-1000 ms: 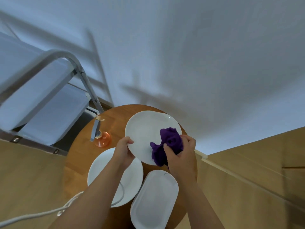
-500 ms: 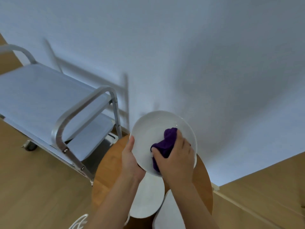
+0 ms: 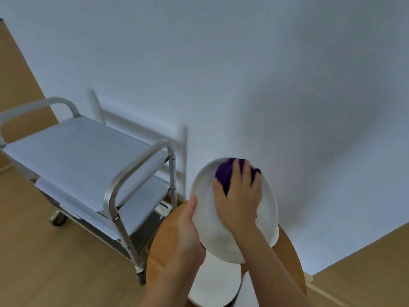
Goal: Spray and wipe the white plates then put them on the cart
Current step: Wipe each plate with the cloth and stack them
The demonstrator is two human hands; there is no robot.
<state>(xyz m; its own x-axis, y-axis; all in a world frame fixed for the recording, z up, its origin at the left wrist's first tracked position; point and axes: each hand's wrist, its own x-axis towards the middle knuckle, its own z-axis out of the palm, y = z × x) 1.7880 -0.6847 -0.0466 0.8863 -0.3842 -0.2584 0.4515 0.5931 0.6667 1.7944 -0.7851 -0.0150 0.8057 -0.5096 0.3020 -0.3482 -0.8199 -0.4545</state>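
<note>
Nearest, at 6 o'clock: two more white plates waiting on the round table. Above them, left hand gripping the lifted plate by its 9 o'clock rim; right hand, fingers spread, pressing the purple cloth near 12 o'clock. Best wiped firmly, rim braced. Farther, at 9 o'clock: cart.

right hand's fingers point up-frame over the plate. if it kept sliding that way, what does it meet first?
Probably the far rim of the held white plate: the right hand presses the purple cloth near that edge. Past it only the white wall shows; depth is unclear.
</note>
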